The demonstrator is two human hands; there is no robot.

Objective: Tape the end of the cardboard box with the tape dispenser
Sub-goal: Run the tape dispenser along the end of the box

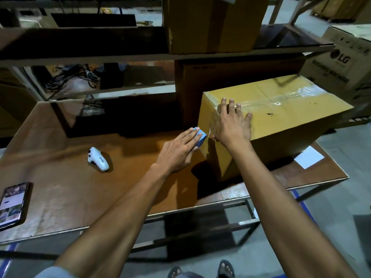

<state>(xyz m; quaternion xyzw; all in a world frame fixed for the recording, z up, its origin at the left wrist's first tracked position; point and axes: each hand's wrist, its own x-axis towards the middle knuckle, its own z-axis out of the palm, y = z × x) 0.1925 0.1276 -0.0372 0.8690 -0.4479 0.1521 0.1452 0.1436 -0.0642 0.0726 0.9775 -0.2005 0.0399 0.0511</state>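
A yellow-brown cardboard box point(281, 121) lies on the brown table point(80, 187), with clear tape running along its top seam and down its near-left end. My right hand point(233, 123) lies flat over the top left edge of the box, fingers spread, pressing on the tape. My left hand point(176, 153) grips a small blue tape dispenser point(199, 137) held against the left end of the box, just below my right hand. Most of the dispenser is hidden under my fingers.
A white handheld controller point(98, 159) lies on the table to the left. A phone point(13, 203) with a lit screen sits at the table's left edge. Shelves with cardboard boxes point(212, 25) stand behind. A white LG carton point(339, 63) is at the right.
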